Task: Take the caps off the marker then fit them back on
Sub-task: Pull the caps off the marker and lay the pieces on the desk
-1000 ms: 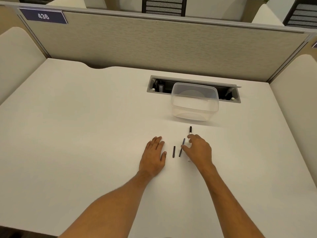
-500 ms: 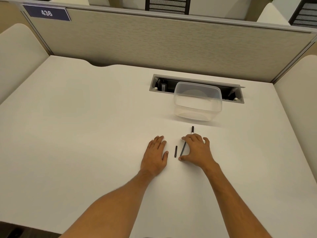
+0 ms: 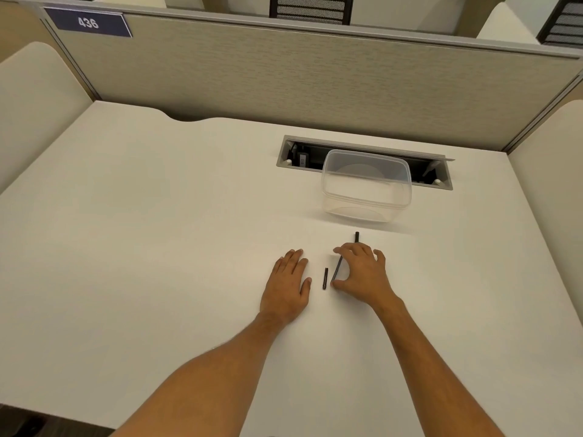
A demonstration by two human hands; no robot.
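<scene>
A thin dark marker (image 3: 338, 267) lies slanted on the white desk (image 3: 157, 231). My right hand (image 3: 364, 274) arches over it, with the index fingertip at its far end and the thumb at its near end. A short black cap (image 3: 325, 278) lies loose between my two hands. Another black piece (image 3: 357, 237) pokes out beyond my right fingers; its lower part is hidden under that hand. My left hand (image 3: 288, 279) rests flat on the desk, fingers together, left of the cap and holding nothing.
An empty clear plastic container (image 3: 366, 187) stands behind my hands, partly over a recessed cable slot (image 3: 290, 152). A beige partition (image 3: 284, 74) walls off the back and cream side panels close the desk's left and right.
My right hand has spread over the slanted marker, its thumb coming down to the near end. My left hand and the loose cap have stayed where they were.
</scene>
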